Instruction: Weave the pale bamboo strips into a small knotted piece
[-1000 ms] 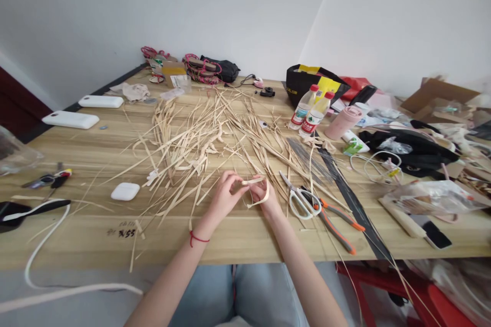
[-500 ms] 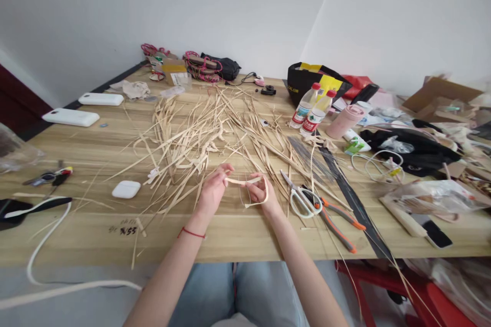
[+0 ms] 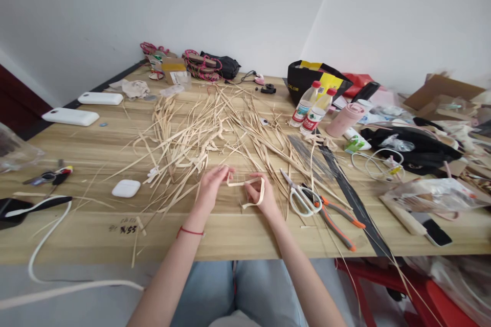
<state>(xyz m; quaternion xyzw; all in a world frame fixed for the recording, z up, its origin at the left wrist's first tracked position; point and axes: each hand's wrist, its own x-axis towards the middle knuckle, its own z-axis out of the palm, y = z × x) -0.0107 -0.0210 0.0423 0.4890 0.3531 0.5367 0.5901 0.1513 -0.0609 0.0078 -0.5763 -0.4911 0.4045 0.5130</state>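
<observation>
Both my hands work one pale flat straw strip just above the wooden table. My left hand, with a red string on its wrist, pinches the strip's left end. My right hand has the strip looped around its fingers. Behind my hands lies a wide heap of loose straw strips.
White-handled scissors and orange-handled pliers lie right of my right hand. A white earbud case sits to the left. Two water bottles, a pink cup, a black bag and clutter fill the right side.
My hands have drawn apart, stretching the strip out between them. The left hand moved left and slightly away from me. The loop around my right fingers has tightened.
</observation>
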